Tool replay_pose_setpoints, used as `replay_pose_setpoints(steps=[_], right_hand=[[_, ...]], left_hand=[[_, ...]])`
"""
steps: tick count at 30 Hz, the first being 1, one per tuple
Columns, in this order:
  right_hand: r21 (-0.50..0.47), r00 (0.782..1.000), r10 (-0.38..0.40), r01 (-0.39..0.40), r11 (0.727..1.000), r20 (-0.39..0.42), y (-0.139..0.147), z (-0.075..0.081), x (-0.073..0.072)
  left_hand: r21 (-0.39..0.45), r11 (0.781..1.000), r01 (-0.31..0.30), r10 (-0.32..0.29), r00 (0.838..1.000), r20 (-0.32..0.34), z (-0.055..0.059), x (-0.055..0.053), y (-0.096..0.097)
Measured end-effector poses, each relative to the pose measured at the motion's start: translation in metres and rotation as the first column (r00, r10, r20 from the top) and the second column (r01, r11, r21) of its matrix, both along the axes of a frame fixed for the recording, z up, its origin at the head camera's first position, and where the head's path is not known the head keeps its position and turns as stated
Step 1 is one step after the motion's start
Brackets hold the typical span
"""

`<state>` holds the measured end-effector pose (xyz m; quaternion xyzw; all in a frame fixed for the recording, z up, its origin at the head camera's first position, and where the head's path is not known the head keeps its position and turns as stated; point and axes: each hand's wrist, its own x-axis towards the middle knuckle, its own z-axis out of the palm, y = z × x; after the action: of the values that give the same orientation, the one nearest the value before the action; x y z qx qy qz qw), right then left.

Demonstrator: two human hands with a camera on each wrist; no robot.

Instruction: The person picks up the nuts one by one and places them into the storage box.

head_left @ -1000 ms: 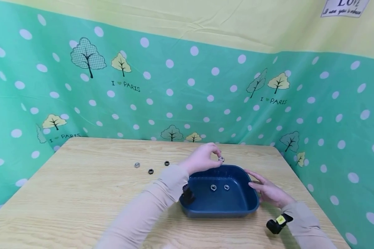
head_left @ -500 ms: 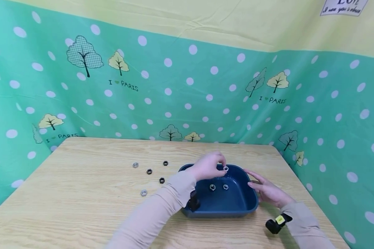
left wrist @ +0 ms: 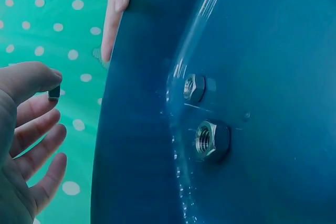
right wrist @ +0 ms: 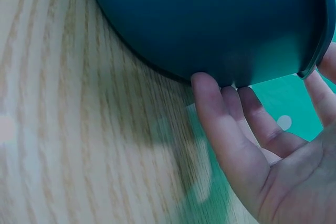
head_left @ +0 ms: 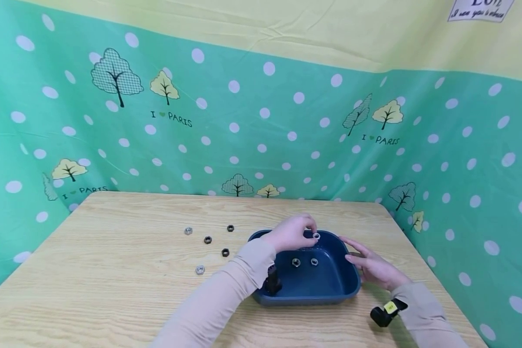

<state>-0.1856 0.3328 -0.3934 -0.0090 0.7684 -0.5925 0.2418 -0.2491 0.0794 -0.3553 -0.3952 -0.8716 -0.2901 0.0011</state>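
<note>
Over the back part of a dark blue plastic basin [head_left: 304, 298], my left hand [head_left: 290, 233] pinches a silver hex nut [head_left: 316, 236] between thumb and forefinger. In the left wrist view that nut [left wrist: 54, 93] shows as a small dark edge, the left hand's [left wrist: 29, 140] other fingers spread loosely. Two silver nuts, one larger [left wrist: 212, 139] and one smaller [left wrist: 194, 87], lie apart on the basin floor. At the basin's right side, my right hand [head_left: 376, 268] rests its fairly straight fingers [right wrist: 210, 98] against the outer wall, close to the rim.
Left of the basin, several loose nuts lie on the wooden table [head_left: 113, 270]: dark ones [head_left: 207, 239] and silver ones [head_left: 200, 269]. A green and yellow printed curtain [head_left: 261, 121] hangs behind and to the right. Black wrist cameras [head_left: 383, 316] sit on both sleeves.
My left hand has carried the pinched nut slightly right and down, from behind the back rim to over the basin. The right hand keeps its place at the basin's side.
</note>
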Motion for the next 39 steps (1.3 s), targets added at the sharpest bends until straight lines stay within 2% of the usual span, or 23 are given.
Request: replay_pose_setpoints(steps=[8, 16, 21, 26, 31, 39], right_hand=[[-0.006, 1.0, 0.002, -0.002, 1.0, 0.005, -0.001, 0.001, -0.001], [-0.004, 1.0, 0.006, -0.006, 1.0, 0.001, -0.003, 0.002, -0.003], [-0.012, 1.0, 0.007, -0.007, 1.0, 0.004, -0.001, 0.001, -0.004], [-0.039, 1.0, 0.023, -0.023, 0.999, 0.009, 0.001, -0.002, -0.004], [-0.041, 1.0, 0.019, -0.019, 0.999, 0.015, 0.001, -0.005, -0.004], [-0.046, 1.0, 0.016, -0.016, 0.999, 0.016, 0.004, -0.003, -0.003]], left_hand=[[-0.042, 0.999, 0.019, -0.022, 0.998, -0.054, -0.005, 0.0, 0.003], [-0.086, 0.996, 0.027, -0.029, 0.999, -0.032, -0.011, 0.001, 0.006], [-0.119, 0.989, 0.082, -0.085, 0.996, -0.022, -0.013, 0.002, 0.008], [-0.165, 0.975, 0.149, -0.155, 0.988, -0.021, -0.023, 0.002, 0.011], [-0.201, 0.96, 0.193, -0.196, 0.981, 0.007, -0.029, 0.005, 0.015], [-0.277, 0.931, 0.236, -0.264, 0.962, -0.068, -0.031, 0.008, 0.02]])
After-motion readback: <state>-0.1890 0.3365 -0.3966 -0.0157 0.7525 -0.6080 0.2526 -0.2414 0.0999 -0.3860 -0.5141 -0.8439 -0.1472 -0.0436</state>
